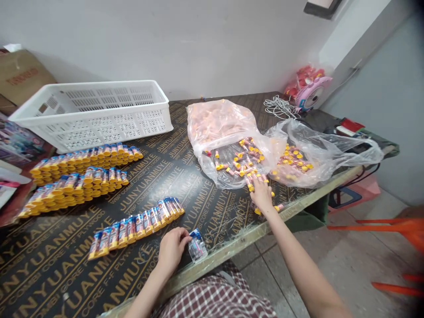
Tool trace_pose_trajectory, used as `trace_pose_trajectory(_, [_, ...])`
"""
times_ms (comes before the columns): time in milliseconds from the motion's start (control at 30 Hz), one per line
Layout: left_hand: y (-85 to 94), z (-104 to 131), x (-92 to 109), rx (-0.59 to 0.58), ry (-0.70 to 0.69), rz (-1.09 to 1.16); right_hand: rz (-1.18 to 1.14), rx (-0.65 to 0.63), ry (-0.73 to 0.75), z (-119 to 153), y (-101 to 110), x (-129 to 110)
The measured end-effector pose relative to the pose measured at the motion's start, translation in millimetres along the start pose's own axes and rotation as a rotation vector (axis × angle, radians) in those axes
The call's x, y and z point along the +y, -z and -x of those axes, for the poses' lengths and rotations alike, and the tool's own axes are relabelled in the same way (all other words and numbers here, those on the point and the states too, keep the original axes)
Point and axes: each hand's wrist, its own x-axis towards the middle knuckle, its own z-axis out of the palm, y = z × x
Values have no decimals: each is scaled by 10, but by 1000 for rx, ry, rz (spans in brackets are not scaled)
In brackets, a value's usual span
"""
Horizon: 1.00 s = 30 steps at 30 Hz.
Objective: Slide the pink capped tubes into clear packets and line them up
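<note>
My left hand (174,248) rests near the table's front edge, thumb and fingers pinched at the left edge of a small stack of clear, blue-topped printed plastic sleeves (198,246). Further right, my right hand (262,197) reaches into loose small pink tubes with yellow caps (243,168) at the mouth of a clear plastic bag (212,170). Its fingers stretch forward and touch the tubes; their tips are partly hidden. Left of my left hand lies a slanting row of blue-and-yellow wrapped tubes (139,225).
Stacked wrapped tubes (76,185) lie at the left, before a white plastic crate (115,119). A second clear bag (326,154) holds more tubes at the right. Behind it are a coiled white cord (280,107) and a pink fan (313,95). An orange stool (397,229) stands beyond the table edge.
</note>
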Motion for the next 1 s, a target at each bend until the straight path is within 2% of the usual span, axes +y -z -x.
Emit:
trace_pose_trajectory(167, [-35, 20, -29, 49, 14, 10, 52, -19, 142, -61, -48, 13])
trace_pose_trajectory(267, [-42, 33, -32, 78, 14, 29, 16, -17, 260, -96, 7, 36])
trace_pose_trajectory(367, [-29, 49, -8, 132, -11, 79, -43, 30, 307, -72, 84, -35])
trace_pose_trajectory(433, [-9, 60, 26, 173, -12, 163, -171, 101, 297, 5, 147, -182])
trace_pose_trajectory(500, [19, 71, 72, 182, 23, 315, -427, 162, 253, 135, 229, -402])
trace_pose_trajectory(533, [38, 75, 97, 174, 49, 419, -578, 160, 222, 215, 276, -529])
trace_pose_trajectory(633, [122, 74, 169, 133, 153, 807, -926, 22, 204, 474, 415, -907])
trace_pose_trajectory(733, [246, 53, 224, 159, 248, 1109, -1115, -82, 184, 700, 501, -1195])
trace_pose_trajectory(833, [382, 15, 259, 239, 262, 1259, -1265, -139, 152, 854, 523, -1373])
trace_pose_trajectory(1000, [515, -64, 281, 339, 284, 1406, -1362, -98, 160, 969, 523, -1519])
